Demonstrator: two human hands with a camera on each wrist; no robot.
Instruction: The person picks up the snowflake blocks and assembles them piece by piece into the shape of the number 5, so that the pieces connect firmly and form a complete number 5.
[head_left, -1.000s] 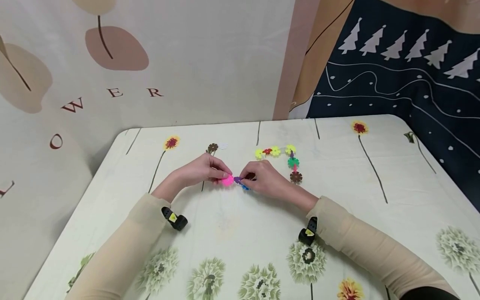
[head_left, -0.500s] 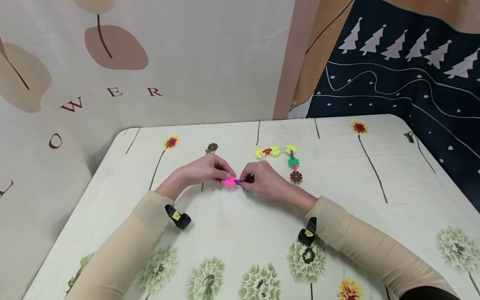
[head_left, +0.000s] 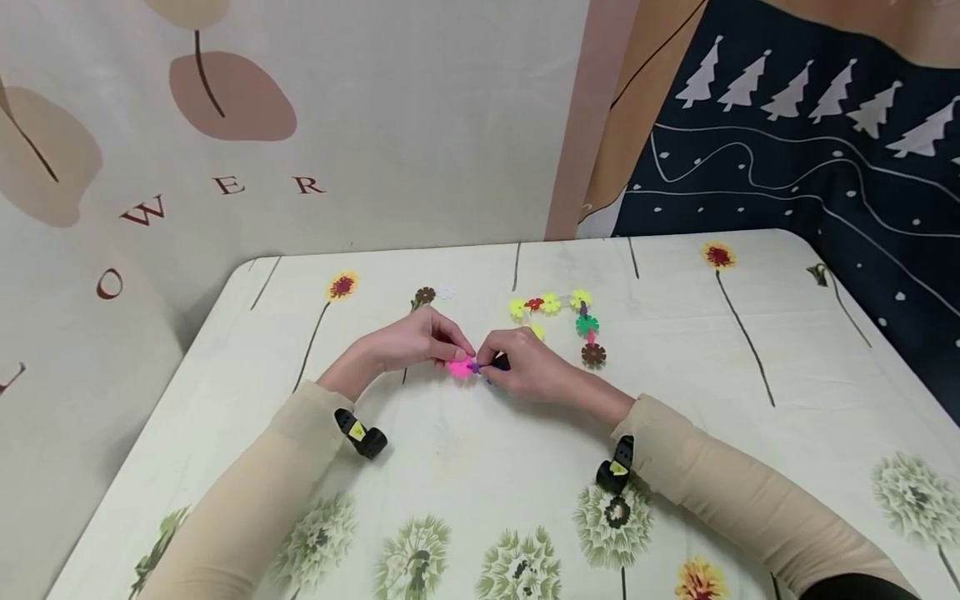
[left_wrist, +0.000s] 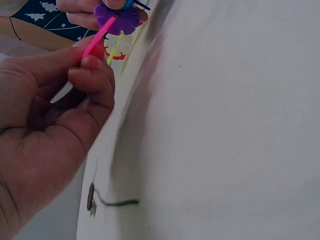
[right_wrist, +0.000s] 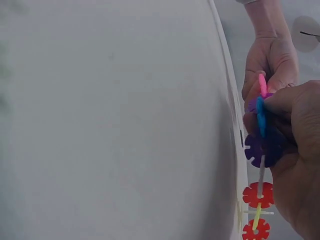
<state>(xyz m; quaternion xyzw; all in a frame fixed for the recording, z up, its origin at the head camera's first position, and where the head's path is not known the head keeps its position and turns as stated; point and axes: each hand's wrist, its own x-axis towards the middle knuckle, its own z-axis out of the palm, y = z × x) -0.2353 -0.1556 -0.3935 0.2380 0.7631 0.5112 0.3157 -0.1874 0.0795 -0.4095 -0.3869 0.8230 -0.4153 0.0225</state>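
Note:
My left hand (head_left: pixel 420 340) pinches a pink snowflake disc (head_left: pixel 461 367) between thumb and fingers. In the left wrist view its edge meets a notched purple snowflake disc (left_wrist: pixel 120 24); how deep the slots engage I cannot tell. My right hand (head_left: pixel 528 365) pinches that purple disc, its fingers covering part of it. A blue disc (right_wrist: pixel 260 117) joins on beside the right thumb. The linked chain runs on past the right hand through a darker purple disc (right_wrist: pixel 257 150), a clear one and red discs (right_wrist: pixel 258 195), partly hidden by the hand.
Farther back on the flower-print table (head_left: pixel 450 483), more linked discs, yellow (head_left: pixel 551 302), green (head_left: pixel 587 325) and brown (head_left: pixel 593 356), curve round behind the right hand. A whitish disc (head_left: pixel 446 292) lies beyond the left hand. Printed cloth walls (head_left: pixel 420 125) stand behind the table.
The left hand has shifted right and slightly nearer, bringing the pink disc against the purple one. The right hand has dipped a little, uncovering a yellow disc behind it.

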